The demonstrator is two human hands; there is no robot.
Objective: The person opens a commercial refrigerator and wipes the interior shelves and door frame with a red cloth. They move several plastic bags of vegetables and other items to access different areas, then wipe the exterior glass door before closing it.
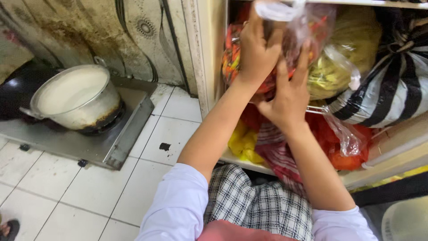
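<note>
From the head view, we judge the clear plastic bag of red chillies [303,31] light, soft and slippery, best gripped at its gathered neck; it sits on the upper cupboard shelf [379,3]. Our left hand [257,49] and right hand [287,96] close their fingers around it.

head camera looks down, close over the arms.
</note>
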